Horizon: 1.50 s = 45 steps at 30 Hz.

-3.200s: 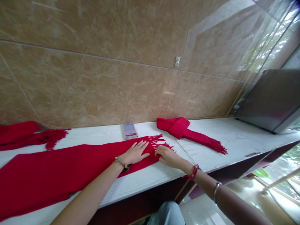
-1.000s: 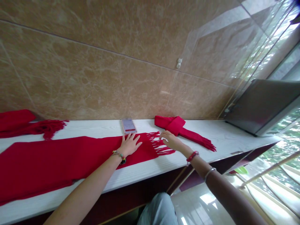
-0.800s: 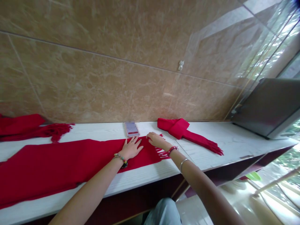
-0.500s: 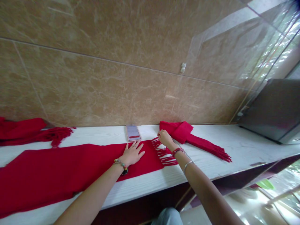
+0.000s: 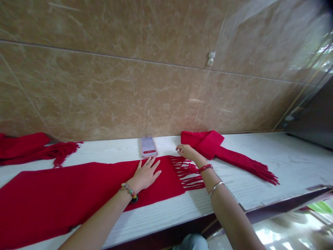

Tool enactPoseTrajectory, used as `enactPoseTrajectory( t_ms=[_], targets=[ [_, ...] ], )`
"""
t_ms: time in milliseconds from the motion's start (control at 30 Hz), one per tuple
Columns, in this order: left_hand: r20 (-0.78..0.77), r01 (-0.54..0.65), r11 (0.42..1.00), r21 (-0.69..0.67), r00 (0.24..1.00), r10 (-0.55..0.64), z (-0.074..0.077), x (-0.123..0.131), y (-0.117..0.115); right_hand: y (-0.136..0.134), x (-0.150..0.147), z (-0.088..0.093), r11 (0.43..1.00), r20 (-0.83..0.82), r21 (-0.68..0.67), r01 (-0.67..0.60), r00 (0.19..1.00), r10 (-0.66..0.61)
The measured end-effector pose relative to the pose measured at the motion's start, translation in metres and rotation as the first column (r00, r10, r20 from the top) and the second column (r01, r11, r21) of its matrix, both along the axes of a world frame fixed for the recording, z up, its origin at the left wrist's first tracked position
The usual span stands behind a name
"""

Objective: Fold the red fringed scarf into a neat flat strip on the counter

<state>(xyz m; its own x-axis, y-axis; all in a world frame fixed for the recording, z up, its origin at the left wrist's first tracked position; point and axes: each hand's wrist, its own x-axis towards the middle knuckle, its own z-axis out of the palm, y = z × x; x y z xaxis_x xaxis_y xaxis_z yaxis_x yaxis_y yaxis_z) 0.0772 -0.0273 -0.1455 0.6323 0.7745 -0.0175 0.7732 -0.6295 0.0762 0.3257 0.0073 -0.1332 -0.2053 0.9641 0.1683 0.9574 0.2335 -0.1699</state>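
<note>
A red scarf (image 5: 78,194) lies stretched flat along the white tabletop, its fringe (image 5: 186,172) spread at the right end. My left hand (image 5: 147,175) is open and rests flat on the scarf, fingers splayed, near that fringed end. Just at the upper edge of the fringe is my right hand (image 5: 189,152), its fingers loosely bent with a small gap between the tips; no strand shows in them. Behind my right wrist lies a second red scarf (image 5: 208,144), folded over itself, with its tail (image 5: 241,159) pointing right.
A phone (image 5: 149,147) with a lit screen lies by the wall behind the scarf. Another bunched red scarf (image 5: 23,149) is at the far left. The tiled wall (image 5: 117,97) bounds the back of the white table (image 5: 260,146); a dark grey box-like object (image 5: 312,118) stands at right.
My right hand's fingers have loosened from a tighter curl beside the fringe. My left hand stays flat on the scarf. The view has shifted slightly.
</note>
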Motion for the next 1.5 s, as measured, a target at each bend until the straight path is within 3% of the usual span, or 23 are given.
enactPoseTrajectory(
  t_ms=[200,467,667,967,1033,1200,1300,1500],
  targets=[
    [-0.001,-0.006,1.0,-0.009,1.0,0.006,-0.002,0.001,0.002,0.001,-0.014,-0.001,0.996,-0.014,-0.053,-0.068,0.998,0.067],
    [-0.007,0.002,1.0,-0.003,1.0,-0.002,-0.005,0.0,0.003,0.002,0.002,-0.001,0.999,0.029,-0.005,0.045,0.999,-0.045],
    [-0.005,0.0,1.0,0.016,1.0,0.0,-0.003,0.001,0.001,0.0,-0.021,0.001,0.998,0.052,-0.022,-0.057,0.997,0.059],
    [-0.023,0.006,1.0,0.029,1.0,-0.005,-0.003,0.001,0.001,-0.008,0.012,0.003,0.992,0.111,0.001,0.13,0.985,-0.129],
    [-0.021,0.003,0.999,0.033,1.0,-0.002,-0.003,0.002,0.001,-0.011,0.007,0.007,0.994,0.099,0.032,0.101,0.99,-0.104],
    [-0.019,-0.003,1.0,0.029,1.0,0.003,-0.003,0.002,0.001,-0.009,-0.027,0.008,0.993,0.059,-0.005,-0.116,0.991,0.116],
    [-0.018,0.003,0.999,0.034,1.0,-0.003,-0.002,0.002,0.0,-0.006,-0.032,0.004,0.994,0.069,-0.054,-0.098,0.992,0.101],
    [0.004,0.04,0.998,0.044,0.999,-0.04,-0.005,0.002,-0.002,-0.007,-0.013,0.006,0.993,0.082,-0.113,-0.04,0.995,0.049]
  ],
)
